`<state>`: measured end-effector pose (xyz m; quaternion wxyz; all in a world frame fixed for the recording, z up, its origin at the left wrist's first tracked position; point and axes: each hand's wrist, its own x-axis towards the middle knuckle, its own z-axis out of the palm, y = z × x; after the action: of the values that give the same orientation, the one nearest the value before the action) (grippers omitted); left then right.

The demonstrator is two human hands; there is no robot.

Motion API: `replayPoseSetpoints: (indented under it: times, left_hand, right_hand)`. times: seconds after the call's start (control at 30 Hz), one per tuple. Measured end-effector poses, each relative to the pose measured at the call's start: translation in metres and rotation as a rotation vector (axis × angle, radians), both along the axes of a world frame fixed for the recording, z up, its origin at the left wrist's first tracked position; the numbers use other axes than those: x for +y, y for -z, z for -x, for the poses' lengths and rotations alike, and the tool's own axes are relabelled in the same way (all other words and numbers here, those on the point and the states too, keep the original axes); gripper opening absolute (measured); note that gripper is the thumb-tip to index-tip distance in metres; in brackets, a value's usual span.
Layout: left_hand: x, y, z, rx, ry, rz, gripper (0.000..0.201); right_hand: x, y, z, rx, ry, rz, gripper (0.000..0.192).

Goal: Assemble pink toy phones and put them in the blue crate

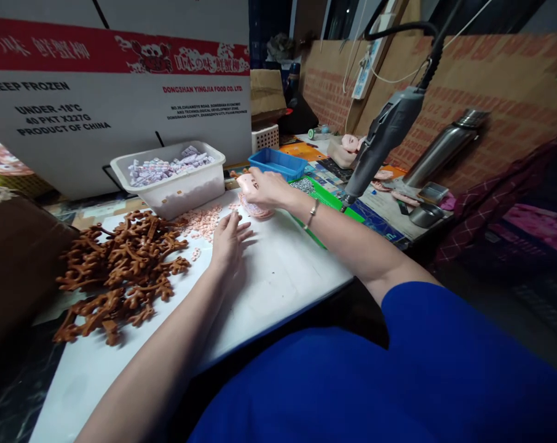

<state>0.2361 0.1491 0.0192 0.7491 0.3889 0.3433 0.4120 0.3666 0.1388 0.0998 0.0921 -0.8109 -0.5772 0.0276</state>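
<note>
My right hand (pixel 270 188) is closed on a pale pink plastic shell (pixel 247 184), held over the white work surface. Just below it sits another rounded pink part (pixel 256 210), partly covered by the hand. My left hand (pixel 229 241) rests close by with nothing visible in it, its fingers loosely apart. Beside its fingertips lies a spread of tiny pink pieces (pixel 203 220). To the left is a heap of brown branch-shaped plastic parts (pixel 126 264).
A white tub (pixel 181 200) of small wrapped pieces stands behind the heap. Further right are a blue tray (pixel 278 161) and a green tray (pixel 327 197) with small metal bits. A power screwdriver (pixel 384 135) hangs over the right side, near a steel flask (pixel 444 147).
</note>
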Motion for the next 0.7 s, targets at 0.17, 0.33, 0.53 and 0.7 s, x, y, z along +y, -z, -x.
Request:
replayPoseSetpoints:
  times: [0.17, 0.33, 0.53, 0.7]
  left_hand:
    - [-0.014, -0.021, 0.012, -0.142, 0.213, -0.061, 0.046]
    - [-0.047, -0.012, 0.041, -0.124, 0.371, -0.055, 0.064]
    - [-0.085, 0.01, 0.062, -0.097, 0.247, -0.004, 0.057]
    - [-0.093, 0.02, 0.059, -0.128, 0.3, -0.034, 0.059]
  right_hand:
    - [-0.061, -0.018, 0.011, 0.274, -0.343, -0.076, 0.062]
    - [-0.108, -0.006, 0.007, 0.376, -0.519, -0.074, 0.074]
    - [-0.129, 0.018, 0.007, 0.48, -0.655, -0.065, 0.08]
    - [-0.134, 0.021, 0.008, 0.424, -0.661, -0.066, 0.077]
